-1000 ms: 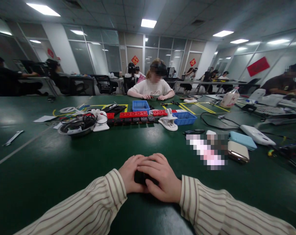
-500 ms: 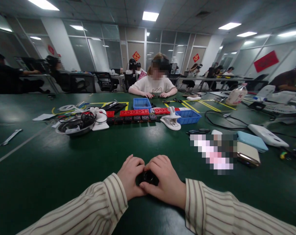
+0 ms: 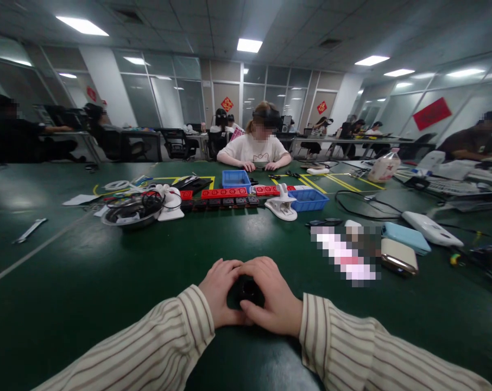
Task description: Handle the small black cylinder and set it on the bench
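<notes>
A small black round thing (image 3: 249, 291) with a dark hollow in its middle rests low over the green tabletop, ringed by both my hands. My left hand (image 3: 220, 293) curves round its left side, with the fingertips meeting the other hand at the far edge. Around the right side wraps my right hand (image 3: 276, 298), its thumb on the near side and its fingers arched over the far side. Much of the black thing is covered by fingers and shadow, so its exact kind cannot be made out.
Ahead lie a metal bowl (image 3: 127, 222) with cables, red socket blocks (image 3: 224, 193), a white clip stand (image 3: 282, 207) and blue bins (image 3: 309, 201). To the right are a cream-coloured case (image 3: 398, 256) and a light blue box (image 3: 407, 239). A wrench (image 3: 30, 231) lies left. Another person sits opposite.
My right thumb has shifted slightly right, widening the gap between the two thumbs. Both hands stay round the black thing. The whole view has moved a little as my head turned.
</notes>
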Demonstrator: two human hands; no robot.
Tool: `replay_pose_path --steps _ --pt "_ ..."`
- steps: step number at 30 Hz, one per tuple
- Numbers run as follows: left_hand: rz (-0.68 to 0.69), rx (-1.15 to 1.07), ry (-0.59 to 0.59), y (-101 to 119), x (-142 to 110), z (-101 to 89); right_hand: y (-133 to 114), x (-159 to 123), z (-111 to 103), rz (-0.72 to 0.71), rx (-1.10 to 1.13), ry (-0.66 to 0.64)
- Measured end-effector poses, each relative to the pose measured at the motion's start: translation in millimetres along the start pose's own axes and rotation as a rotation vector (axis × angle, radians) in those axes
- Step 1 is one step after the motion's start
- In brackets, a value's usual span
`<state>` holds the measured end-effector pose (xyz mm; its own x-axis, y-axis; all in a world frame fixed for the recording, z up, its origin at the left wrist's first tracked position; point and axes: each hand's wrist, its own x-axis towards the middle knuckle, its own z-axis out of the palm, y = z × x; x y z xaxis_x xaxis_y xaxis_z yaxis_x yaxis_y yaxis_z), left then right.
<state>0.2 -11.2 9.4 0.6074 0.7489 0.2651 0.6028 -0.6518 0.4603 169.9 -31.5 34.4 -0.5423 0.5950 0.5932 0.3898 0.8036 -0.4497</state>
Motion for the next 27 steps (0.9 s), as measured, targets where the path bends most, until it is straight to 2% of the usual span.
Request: replay_pose_path --steps 4,8,15,23,27 --pt "-0.048 0.056 0.056 4.9 -1.1 -0.3 1.2 -2.0 2.0 0.100 -0.057 0.011" --pt "-0.063 0.065 0.052 6.3 1.3 -1.6 7.1 -1.3 3.9 0.157 -0.149 -0.009" --pt "-0.066 0.079 0.062 4.8 3.3 0.2 11.7 3.1 6.0 0.192 -0.253 -0.139" --pt "0.046 -0.088 -0.067 -6.3 6.6 -4.7 11.6 2.4 1.9 -0.018 -0.139 -0.128" --pt "0.069 -0.105 -0.079 -8.9 6.2 -4.2 8.0 0.4 0.4 -0.117 -0.053 -0.143"
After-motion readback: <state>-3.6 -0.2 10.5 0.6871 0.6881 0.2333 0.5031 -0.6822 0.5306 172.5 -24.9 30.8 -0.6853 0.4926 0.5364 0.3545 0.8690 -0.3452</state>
